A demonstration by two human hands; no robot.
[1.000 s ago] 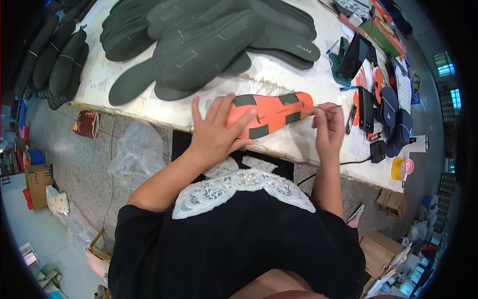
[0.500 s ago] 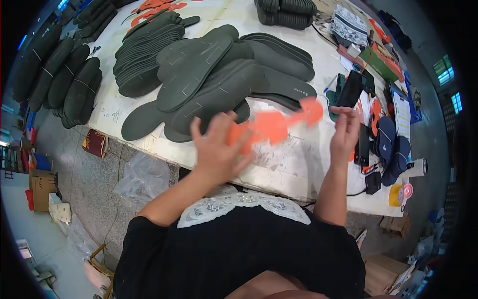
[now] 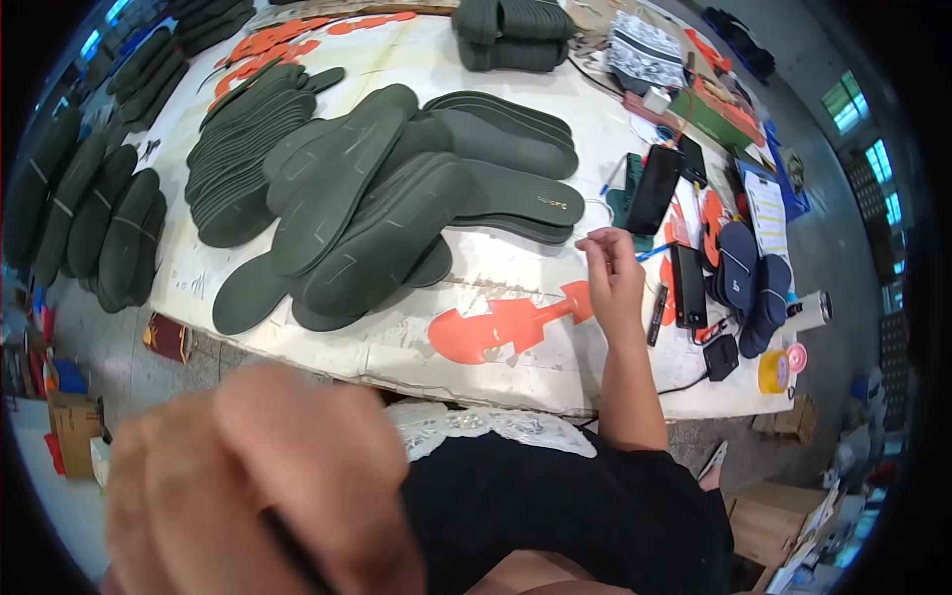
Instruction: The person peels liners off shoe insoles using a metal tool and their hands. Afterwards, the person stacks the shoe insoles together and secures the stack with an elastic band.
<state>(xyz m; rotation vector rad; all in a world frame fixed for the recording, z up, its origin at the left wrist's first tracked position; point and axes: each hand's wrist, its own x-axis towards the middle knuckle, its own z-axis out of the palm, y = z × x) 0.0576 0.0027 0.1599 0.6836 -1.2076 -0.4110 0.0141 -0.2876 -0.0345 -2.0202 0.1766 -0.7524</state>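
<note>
My left hand is raised close to the camera, large and blurred, its fingers bent together. A dark strip shows beneath them, but I cannot make out what it is. My right hand is over the table's right part, fingers loosely bent with nothing visible in them. Beside it, a flat orange template lies on the white table, its right end partly behind the hand. Dark green insoles lie in an overlapping heap further left, some with pale corner marks. A fanned row of insoles leans behind them.
At the right are a black phone, a black box-shaped device, a pen, navy insoles and yellow tape. Tied insole bundles stand at the left. More orange templates lie at the back.
My left hand has left the orange template and come up close to the camera. The template now lies flat. My right hand's fingers are more bent, and the view has shifted.
</note>
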